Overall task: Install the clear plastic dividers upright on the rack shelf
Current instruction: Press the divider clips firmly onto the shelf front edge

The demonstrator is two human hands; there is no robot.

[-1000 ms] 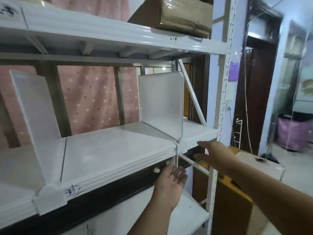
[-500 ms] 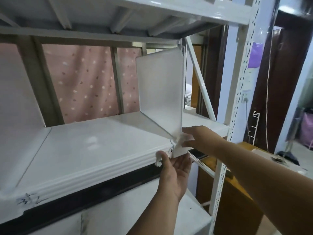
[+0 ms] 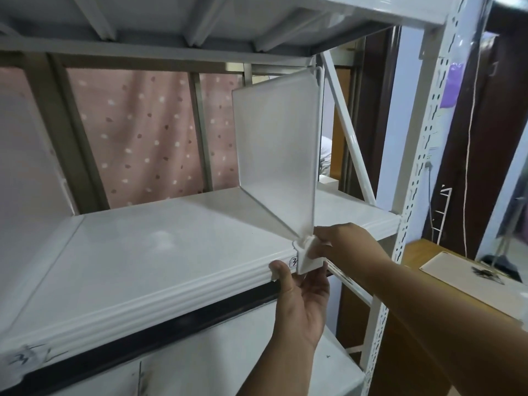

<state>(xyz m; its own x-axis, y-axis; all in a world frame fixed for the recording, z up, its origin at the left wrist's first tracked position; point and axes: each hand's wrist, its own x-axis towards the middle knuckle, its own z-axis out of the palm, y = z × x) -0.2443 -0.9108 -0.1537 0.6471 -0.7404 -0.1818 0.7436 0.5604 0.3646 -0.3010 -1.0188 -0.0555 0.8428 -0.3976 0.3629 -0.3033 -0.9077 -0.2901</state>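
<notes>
A clear frosted plastic divider (image 3: 277,155) stands upright on the white rack shelf (image 3: 160,252), toward its right end. Its white front clip (image 3: 307,260) hangs over the shelf's front lip. My right hand (image 3: 345,241) pinches that clip from the right. From below, my left hand (image 3: 303,298) cups the shelf lip, thumb on the front edge and fingers under the clip. A second divider (image 3: 28,178) fills the far left edge of the view, also upright.
A white perforated rack post (image 3: 411,195) rises right of the shelf, with a diagonal brace (image 3: 345,124) behind the divider. Another shelf (image 3: 200,12) sits overhead and one (image 3: 228,372) below. A brown cabinet (image 3: 428,324) stands to the right. A pink dotted curtain (image 3: 137,132) hangs behind.
My right hand moved from open air by the post onto the divider's front clip. My left hand rose to the shelf lip. The view moved closer and to the right.
</notes>
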